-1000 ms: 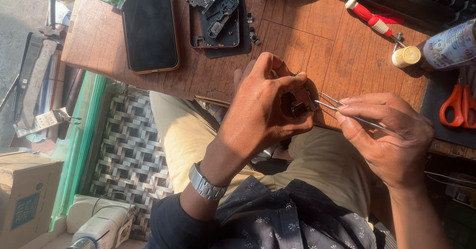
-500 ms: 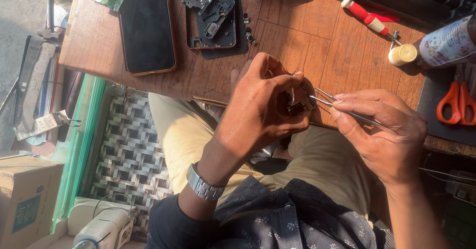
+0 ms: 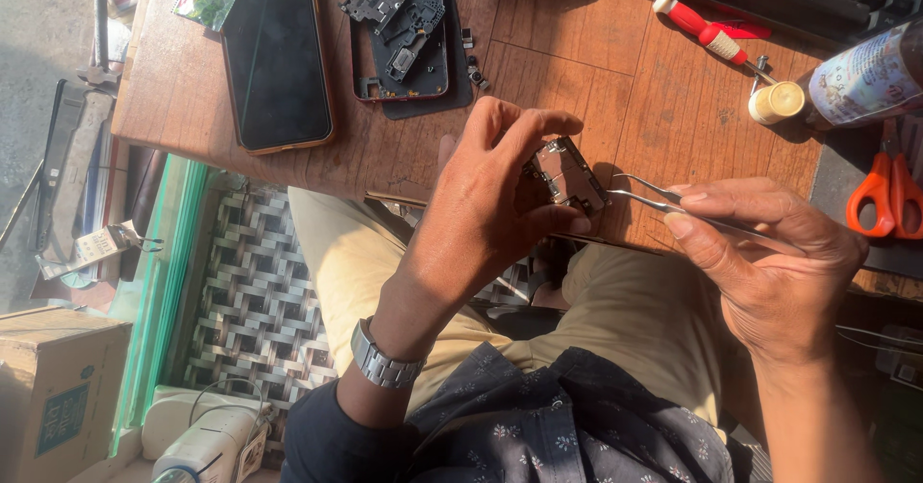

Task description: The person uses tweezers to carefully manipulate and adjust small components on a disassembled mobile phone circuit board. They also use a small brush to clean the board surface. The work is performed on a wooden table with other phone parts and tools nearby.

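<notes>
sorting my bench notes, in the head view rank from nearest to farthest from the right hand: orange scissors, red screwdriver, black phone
From the right hand:
1. Orange scissors, just past it at the table's right edge.
2. Red screwdriver, farther up the table, near the keyboard.
3. Black phone, far across on the table's left side.

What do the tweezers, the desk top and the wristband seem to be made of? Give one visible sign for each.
Tweezers, in the right hand: bare metal, thin, silvery, glinting in sunlight.
Desk top: likely wood or wood-look laminate, reddish brown with grain lines and plank seams.
Wristband on the left hand: probably steel, grey linked segments with a dull shine.
</notes>
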Motion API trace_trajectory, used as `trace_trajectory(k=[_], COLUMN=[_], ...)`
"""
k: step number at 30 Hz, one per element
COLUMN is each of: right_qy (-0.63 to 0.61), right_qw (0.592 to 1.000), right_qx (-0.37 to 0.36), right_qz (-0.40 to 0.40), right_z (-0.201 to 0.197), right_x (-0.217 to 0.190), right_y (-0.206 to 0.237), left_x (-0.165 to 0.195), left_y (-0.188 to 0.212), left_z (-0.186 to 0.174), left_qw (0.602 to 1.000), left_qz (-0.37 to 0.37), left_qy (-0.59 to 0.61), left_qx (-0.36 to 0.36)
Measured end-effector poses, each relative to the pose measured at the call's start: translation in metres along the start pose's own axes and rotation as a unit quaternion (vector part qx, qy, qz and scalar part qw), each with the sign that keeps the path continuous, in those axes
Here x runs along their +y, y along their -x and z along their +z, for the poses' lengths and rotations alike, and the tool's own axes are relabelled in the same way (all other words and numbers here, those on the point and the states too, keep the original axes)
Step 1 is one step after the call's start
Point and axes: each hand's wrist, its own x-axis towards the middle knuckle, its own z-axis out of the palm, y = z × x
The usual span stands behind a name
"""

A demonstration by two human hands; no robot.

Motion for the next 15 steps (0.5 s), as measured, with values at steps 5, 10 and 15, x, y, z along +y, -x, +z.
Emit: trace_trajectory(k=[5, 10, 15], right_qy=[0.013, -0.009, 0.008], right_qw=[1.000, 0.999, 0.999], right_qx=[-0.017, -0.023, -0.009], right_qz=[-0.012, -0.033, -0.036], right_z=[-0.013, -0.019, -0.022], right_x=[0.016, 0.028, 0.032], right_y=[0.001, -0.004, -0.011], left_x=[0.000, -0.007, -0.013], left_y=[-0.009, -0.015, -0.021], left_z=[0.008, 0.018, 0.024], left_qw=[0.990, 0.998, 0.996], left_qz=[-0.054, 0.040, 0.022], left_qy=[0.133, 0.036, 0.079], left_qx=[-0.008, 0.027, 0.018])
